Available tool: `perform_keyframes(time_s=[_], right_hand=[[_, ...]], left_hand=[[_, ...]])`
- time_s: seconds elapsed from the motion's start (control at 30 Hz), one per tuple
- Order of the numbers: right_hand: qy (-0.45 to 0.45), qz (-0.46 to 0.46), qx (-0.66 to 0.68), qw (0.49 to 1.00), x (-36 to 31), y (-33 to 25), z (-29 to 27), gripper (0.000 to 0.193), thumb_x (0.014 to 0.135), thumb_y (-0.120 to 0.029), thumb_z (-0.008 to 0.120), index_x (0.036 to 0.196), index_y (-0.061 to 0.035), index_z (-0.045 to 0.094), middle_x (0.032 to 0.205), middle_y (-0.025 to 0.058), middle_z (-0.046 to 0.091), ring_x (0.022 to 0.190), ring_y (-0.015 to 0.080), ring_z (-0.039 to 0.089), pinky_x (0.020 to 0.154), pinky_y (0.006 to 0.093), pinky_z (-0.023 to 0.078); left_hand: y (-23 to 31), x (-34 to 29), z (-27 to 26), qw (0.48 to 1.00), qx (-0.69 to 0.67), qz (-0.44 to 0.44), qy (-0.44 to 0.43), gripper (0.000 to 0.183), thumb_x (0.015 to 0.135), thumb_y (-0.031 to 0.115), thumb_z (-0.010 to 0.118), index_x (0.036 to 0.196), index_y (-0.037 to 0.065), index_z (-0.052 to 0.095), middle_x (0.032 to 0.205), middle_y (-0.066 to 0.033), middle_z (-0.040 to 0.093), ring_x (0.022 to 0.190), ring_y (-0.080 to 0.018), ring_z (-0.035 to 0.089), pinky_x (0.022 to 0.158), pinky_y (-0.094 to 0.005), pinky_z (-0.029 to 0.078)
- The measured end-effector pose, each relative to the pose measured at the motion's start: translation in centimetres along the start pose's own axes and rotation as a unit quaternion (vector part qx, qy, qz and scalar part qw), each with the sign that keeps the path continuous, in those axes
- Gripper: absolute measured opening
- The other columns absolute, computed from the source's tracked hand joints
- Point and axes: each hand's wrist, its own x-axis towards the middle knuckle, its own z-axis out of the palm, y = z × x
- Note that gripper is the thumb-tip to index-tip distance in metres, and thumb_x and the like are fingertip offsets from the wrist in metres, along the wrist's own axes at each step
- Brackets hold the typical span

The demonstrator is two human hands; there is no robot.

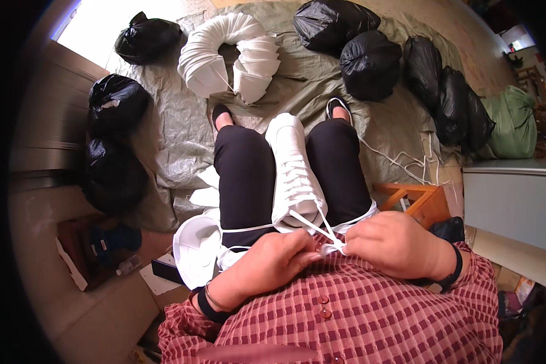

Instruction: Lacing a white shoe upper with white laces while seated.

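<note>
A white lace-up shoe (290, 159), perhaps only its upper, lies between my thighs with its toe pointing away from me. White lace crosses its front in several rows. The two loose ends of the shoelace (327, 233) run back toward my belly and meet at a small knot or loop between my hands. My left hand (279, 258) is closed, thumb and fingers pinching the lace at the left of that knot. My right hand (397, 246) is curled closed on the lace at its right; its fingertips are partly hidden. Another white shoe piece (195, 250) rests beside my left thigh.
A curved stack of white shoe pieces (221, 51) lies on the grey-green sheet (182, 158) beyond my feet. Black bags (370, 64) stand around it, with a green sack (508, 121) at right. A wooden stool (428, 203) stands near my right knee, beside white cords (415, 164).
</note>
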Motion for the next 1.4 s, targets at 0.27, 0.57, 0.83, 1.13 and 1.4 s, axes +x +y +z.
perform_keyframes(time_s=[0.27,0.57,0.83,1.13,1.4], right_hand=[[0.139,0.173,0.016,0.975,2.0,5.2,2.7,0.019,0.09,-0.012,0.073,0.105,-0.0027,0.068,0.092,0.0127,0.066,0.081,0.0293,0.067,0.073,0.0384,0.054],[0.112,0.091,0.018,0.989,3.3,7.4,8.8,0.026,0.087,-0.01,0.07,0.108,-0.0086,0.055,0.096,0.0106,0.058,0.082,0.0309,0.065,0.071,0.0389,0.055],[0.089,0.058,-0.101,0.989,3.5,7.1,8.6,0.057,0.084,-0.01,0.068,0.139,-0.0106,0.055,0.095,0.0053,0.056,0.079,0.0227,0.062,0.069,0.0334,0.054],[0.109,-0.063,-0.167,0.978,2.3,8.6,9.0,0.044,0.09,-0.017,0.061,0.134,-0.0104,0.06,0.092,-0.0002,0.053,0.08,0.0133,0.056,0.063,0.0252,0.046],[0.208,-0.111,0.005,0.972,1.3,11.6,9.5,0.037,0.087,-0.017,0.065,0.122,-0.0083,0.067,0.092,0.0003,0.06,0.072,0.0138,0.059,0.061,0.0276,0.049]], left_hand=[[-3.8,0.2,0.0,0.911,0.405,0.017,0.082,0.038,0.082,0.011,0.069,0.119,0.009,0.062,0.083,-0.0073,0.055,0.073,-0.0251,0.061,0.059,-0.0395,0.049],[-5.7,0.2,-1.7,0.912,0.391,0.101,0.075,0.047,0.08,0.011,0.066,0.126,0.01,0.061,0.081,-0.0039,0.053,0.069,-0.0207,0.058,0.056,-0.0357,0.046],[-5.7,0.3,-1.9,0.892,0.439,0.091,0.06,0.05,0.082,0.011,0.064,0.131,0.008,0.06,0.077,-0.0028,0.05,0.066,-0.0188,0.055,0.054,-0.0333,0.044],[-5.6,0.5,-1.9,0.887,0.456,0.072,0.023,0.042,0.083,0.012,0.067,0.124,0.005,0.062,0.073,-0.0013,0.049,0.063,-0.017,0.053,0.052,-0.0313,0.042],[-5.9,1.2,-1.5,0.885,0.456,0.086,0.043,0.047,0.079,0.008,0.074,0.124,0.004,0.061,0.07,-0.001,0.045,0.059,-0.017,0.05,0.049,-0.0322,0.039]])
